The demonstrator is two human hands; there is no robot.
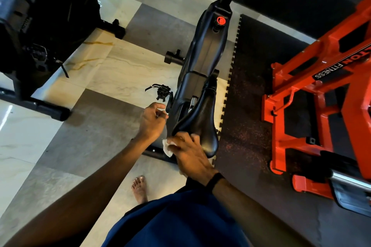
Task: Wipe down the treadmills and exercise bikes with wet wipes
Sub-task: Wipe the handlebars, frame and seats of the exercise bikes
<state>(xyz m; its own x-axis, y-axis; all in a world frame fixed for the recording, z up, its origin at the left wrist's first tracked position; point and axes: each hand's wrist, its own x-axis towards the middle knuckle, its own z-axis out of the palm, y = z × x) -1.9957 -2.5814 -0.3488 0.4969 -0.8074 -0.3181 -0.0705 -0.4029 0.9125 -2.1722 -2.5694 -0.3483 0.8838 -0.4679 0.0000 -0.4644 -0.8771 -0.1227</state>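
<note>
Blue shorts (176,220) fill the bottom of the view, with a bare foot (139,188) on the tiled floor (112,70) just beyond them. Both forearms reach forward to a black bike (202,62) standing at the edge of a dark rubber mat (249,90). Right hand (188,152), a dark band at its wrist, lies on the rear of the black seat (202,122), fingers curled over a white wipe (167,146) and pressing it against the seat's back left edge; a crumpled corner of the wipe sticks out to the left of the thumb. Left hand (152,120) is beside the bike frame just left of the seat, fingers loosely curled; whether it touches the frame or pinches anything I cannot tell. A pedal (161,92) juts out just ahead of that hand. A red knob (221,20) sits on top of the frame further forward. To the right on the mat stands an orange machine (321,90) lettered "FITNESS". Another black machine (30,32) occupies the upper left.
</note>
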